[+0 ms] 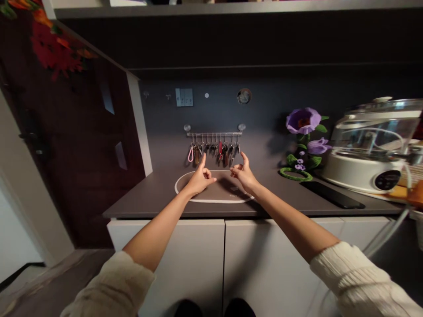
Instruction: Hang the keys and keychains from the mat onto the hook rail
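My left hand (200, 178) is raised over the brown mat (218, 181), index finger pointing up and thumb stretched to the side, the other fingers curled. Facing it, my right hand (243, 174) has its index finger up and its other fingers bent. Neither hand holds anything, and a gap lies between them. The mat has a pale rim and rests on the dark countertop (158, 193). Behind the hands, a wall rack (214, 134) carries several keys and key fobs, among them a pink loop (191, 154) and a red fob (220, 150).
Right of the mat stand purple crocheted flowers (303, 121), a black phone-like slab (332, 195) and a white appliance (366, 154) with a clear top. A shelf (231, 42) overhangs the counter. White cabinet doors (172, 259) are below, and a dark door (89, 145) is at left.
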Demonstrator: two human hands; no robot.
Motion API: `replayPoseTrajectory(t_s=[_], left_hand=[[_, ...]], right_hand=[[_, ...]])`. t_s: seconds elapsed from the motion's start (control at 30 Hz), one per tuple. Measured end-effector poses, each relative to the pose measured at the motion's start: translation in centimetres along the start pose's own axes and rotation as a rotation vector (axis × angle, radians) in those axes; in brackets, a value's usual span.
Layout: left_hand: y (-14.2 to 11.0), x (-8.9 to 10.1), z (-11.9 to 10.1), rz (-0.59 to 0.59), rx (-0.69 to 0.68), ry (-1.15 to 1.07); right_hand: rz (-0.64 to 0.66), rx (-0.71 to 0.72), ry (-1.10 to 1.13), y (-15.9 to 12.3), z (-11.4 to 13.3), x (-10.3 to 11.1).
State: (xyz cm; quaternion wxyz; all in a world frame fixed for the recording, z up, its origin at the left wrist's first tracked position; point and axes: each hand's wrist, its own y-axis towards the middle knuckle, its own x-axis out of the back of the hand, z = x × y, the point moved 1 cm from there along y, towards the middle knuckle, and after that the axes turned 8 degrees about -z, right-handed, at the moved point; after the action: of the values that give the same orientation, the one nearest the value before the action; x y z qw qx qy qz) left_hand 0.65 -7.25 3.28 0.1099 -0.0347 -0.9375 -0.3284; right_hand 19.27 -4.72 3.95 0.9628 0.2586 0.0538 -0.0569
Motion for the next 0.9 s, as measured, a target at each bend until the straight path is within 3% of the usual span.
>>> replayPoseTrajectory(t_s=[0.13, 0.23, 0.47, 0.73, 0.9], left_hand=[[-2.3, 1.4, -0.9, 0.011, -0.034, 0.086], [-3.7, 1.8, -0.3, 0.016, -0.028, 0.125], [-4.3, 2.2, 1.1, -0.027, 0.037, 0.082], [-4.4, 2.1, 1.0, -0.059, 0.080, 0.050], [-3.3, 2.5, 2.1, -0.204, 0.189, 0.087]], right_hand=[[0.215, 0.067, -0.071, -3.2, 0.6, -0.5], [0.287, 0.084, -0.130, -4.6, 0.3, -0.5], [0.280, 0.156, -0.200, -5.0, -0.2, -0.3], [0.270, 0.115, -0.206, -5.1, -0.3, -0.3], [0.293, 0.088, -0.234, -4.2, -0.7, -0.2]])
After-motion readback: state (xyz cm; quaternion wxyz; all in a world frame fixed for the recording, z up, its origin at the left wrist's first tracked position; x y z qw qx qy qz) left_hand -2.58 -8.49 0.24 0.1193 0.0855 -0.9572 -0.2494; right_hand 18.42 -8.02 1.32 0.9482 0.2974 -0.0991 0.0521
